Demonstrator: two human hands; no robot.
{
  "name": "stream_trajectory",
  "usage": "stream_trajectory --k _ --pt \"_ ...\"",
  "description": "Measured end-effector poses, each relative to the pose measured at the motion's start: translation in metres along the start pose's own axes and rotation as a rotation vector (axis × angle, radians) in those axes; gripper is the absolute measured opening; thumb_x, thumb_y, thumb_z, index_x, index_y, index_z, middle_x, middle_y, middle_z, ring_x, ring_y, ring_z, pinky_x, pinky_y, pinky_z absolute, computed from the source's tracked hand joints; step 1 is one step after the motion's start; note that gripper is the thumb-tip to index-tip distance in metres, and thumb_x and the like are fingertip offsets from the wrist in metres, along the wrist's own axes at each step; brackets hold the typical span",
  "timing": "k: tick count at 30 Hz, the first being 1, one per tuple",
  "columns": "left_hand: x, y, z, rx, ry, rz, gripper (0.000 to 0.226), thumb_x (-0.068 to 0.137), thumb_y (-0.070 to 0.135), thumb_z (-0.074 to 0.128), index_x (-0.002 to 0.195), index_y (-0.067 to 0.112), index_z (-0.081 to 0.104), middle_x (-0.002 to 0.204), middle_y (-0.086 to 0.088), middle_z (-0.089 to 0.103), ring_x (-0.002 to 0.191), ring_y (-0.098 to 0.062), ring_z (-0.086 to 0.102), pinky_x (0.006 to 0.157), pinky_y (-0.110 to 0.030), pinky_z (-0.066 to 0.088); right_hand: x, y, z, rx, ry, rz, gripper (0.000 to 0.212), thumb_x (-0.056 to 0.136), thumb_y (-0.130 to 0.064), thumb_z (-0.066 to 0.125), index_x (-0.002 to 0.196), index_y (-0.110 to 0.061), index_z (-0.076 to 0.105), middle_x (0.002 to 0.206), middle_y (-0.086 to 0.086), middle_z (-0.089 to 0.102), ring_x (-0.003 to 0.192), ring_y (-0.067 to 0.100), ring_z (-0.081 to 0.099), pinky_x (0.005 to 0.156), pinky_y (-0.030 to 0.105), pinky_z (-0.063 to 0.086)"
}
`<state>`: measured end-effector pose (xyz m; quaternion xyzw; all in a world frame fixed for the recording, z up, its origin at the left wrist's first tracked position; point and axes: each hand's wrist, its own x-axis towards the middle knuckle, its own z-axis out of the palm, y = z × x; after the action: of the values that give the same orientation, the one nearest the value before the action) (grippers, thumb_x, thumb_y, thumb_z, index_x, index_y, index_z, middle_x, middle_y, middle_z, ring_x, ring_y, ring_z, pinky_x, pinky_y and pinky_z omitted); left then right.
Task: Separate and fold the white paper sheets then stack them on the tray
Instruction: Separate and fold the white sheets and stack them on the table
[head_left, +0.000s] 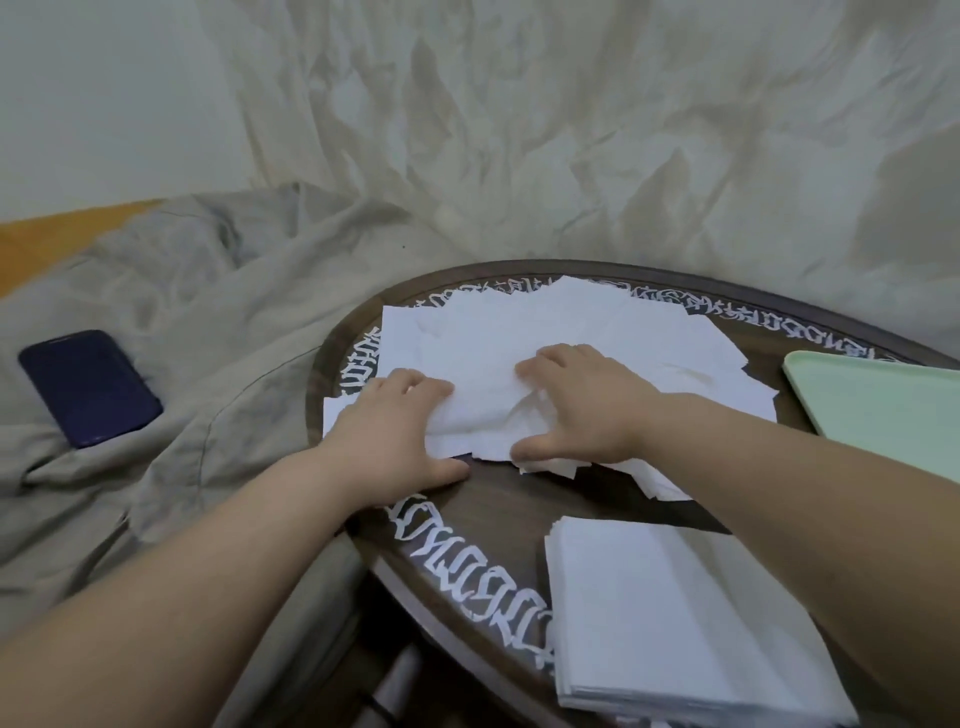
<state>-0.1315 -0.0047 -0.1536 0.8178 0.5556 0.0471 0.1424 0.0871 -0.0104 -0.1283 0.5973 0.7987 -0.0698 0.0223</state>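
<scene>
A loose heap of white sheets (561, 332) is spread over the far half of a round dark table (498, 493) edged with white lettering. On the heap's near edge, one crumpled sheet (493, 410) is gathered between both hands. It is gripped from nine o'clock by the left hand (395, 421), fingers curled over its edge and thumb laid on the wood at six. It is held from three o'clock by the right hand (576, 405), fingers bent onto the paper and thumb tucked under the near edge. A neat stack of folded sheets (675, 618) lies at five o'clock on the table, well apart from the heap. A pale green tray (883, 405) is seen at three o'clock, just beside the heap. A dark phone (88, 387) lies on the rumpled cloth (208, 312) at nine o'clock.
</scene>
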Motion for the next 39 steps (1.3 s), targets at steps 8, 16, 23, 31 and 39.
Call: stream_trajectory --k 8,16,23,31,39 --pt "-0.003 -0.023 -0.003 -0.003 0.183 -0.107 0.038 0.085 0.011 0.055 0.122 0.017 0.058 0.123 -0.003 0.056 0.109 -0.025 0.058 0.086 -0.035 0.047 0.012 -0.03 0.008 -0.12 0.044 -0.126 0.063 0.087 -0.051 0.058 0.136 -0.017 0.04 0.128 0.005 0.053 0.117 0.026 0.052 0.094 0.039 0.045" --pt "-0.006 -0.029 -0.005 0.029 0.307 -0.166 0.012 0.088 0.013 0.052 0.096 0.018 0.06 0.098 -0.004 0.067 0.091 -0.029 0.058 0.067 -0.034 0.04 0.022 -0.026 0.01 -0.179 0.137 -0.079 0.013 0.091 -0.024 0.053 0.099 -0.014 0.056 0.102 0.006 0.056 0.095 0.028 0.053 0.066 0.03 0.032" --pt "-0.009 -0.024 -0.03 -0.144 0.454 -0.218 0.018 0.085 0.017 0.059 0.103 0.016 0.061 0.096 -0.005 0.065 0.092 -0.034 0.059 0.074 -0.04 0.047 0.009 -0.019 -0.013 0.177 0.322 0.092 0.023 0.092 -0.017 0.051 0.07 -0.011 0.053 0.066 0.004 0.053 0.073 0.029 0.05 0.059 0.033 0.031" --pt "-0.013 0.004 -0.035 -0.385 0.403 -0.258 0.016 0.086 0.009 0.053 0.07 0.01 0.053 0.069 -0.005 0.055 0.064 -0.022 0.046 0.053 -0.031 0.029 -0.008 -0.027 -0.03 0.466 0.575 0.177 0.045 0.091 -0.016 0.056 0.055 -0.021 0.03 0.053 -0.004 0.036 0.063 0.024 0.037 0.055 0.036 0.024" --pt "-0.011 0.035 -0.027 -1.42 -0.03 -0.364 0.049 0.075 0.047 0.072 0.108 0.01 0.069 0.092 -0.007 0.075 0.083 -0.025 0.071 0.078 -0.038 0.055 -0.013 -0.067 -0.011 0.386 0.142 -0.115 0.022 0.091 -0.025 0.06 0.11 -0.02 0.07 0.109 0.003 0.07 0.103 0.024 0.06 0.087 0.032 0.045"
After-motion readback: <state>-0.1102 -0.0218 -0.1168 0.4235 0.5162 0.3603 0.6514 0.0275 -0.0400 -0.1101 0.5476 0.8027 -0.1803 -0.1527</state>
